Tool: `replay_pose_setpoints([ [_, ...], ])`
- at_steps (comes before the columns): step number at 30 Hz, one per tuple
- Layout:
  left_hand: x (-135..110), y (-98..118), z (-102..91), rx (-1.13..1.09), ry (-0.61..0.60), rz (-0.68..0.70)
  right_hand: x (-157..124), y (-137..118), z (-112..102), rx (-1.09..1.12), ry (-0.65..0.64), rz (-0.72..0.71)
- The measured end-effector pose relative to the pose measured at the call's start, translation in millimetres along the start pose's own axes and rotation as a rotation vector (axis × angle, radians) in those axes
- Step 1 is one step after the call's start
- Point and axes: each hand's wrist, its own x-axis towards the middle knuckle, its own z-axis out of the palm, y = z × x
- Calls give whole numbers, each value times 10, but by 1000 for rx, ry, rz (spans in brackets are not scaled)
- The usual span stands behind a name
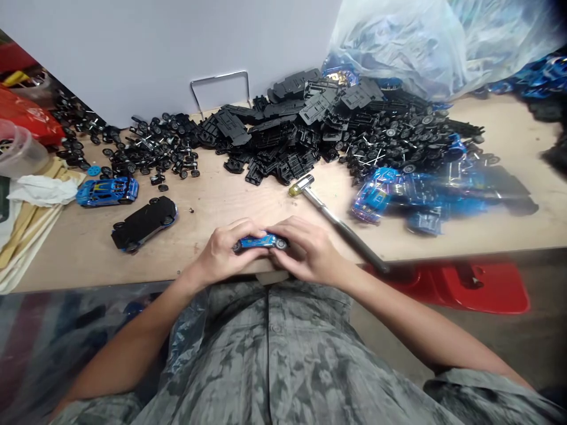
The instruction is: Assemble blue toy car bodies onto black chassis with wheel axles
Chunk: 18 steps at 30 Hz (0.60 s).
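A small blue toy car lies on its side between my two hands, near the table's front edge, its wheels facing me. My left hand is closed round one end of it. Round the other end my right hand is closed too, with the thumb below and fingers above. To the left rests an upturned toy car, black underside up. Behind that stands a finished-looking blue toy car. A hammer with a yellowish head lies to the right of my hands.
Black chassis plates are heaped at the back, flanked by wheel-and-axle sets. Blue car shells lie at right, partly smeared. A plastic bag covers the back right. A red stool is below the edge.
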Motion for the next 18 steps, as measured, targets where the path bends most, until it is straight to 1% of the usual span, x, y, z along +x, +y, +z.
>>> replay_pose_setpoints([
  [8, 29, 43, 10, -31, -1, -20, 1, -45, 70, -54, 59, 22],
  [14, 28, 70, 38, -58, 24, -26, -24, -62, 171, -56, 141, 93],
  [16, 21, 68, 39, -59, 23, -49, -14, -45, 139, -40, 118, 101],
  [18, 15, 64, 29, -62, 19, -78, 9, -29, 60, 0, 41, 98],
])
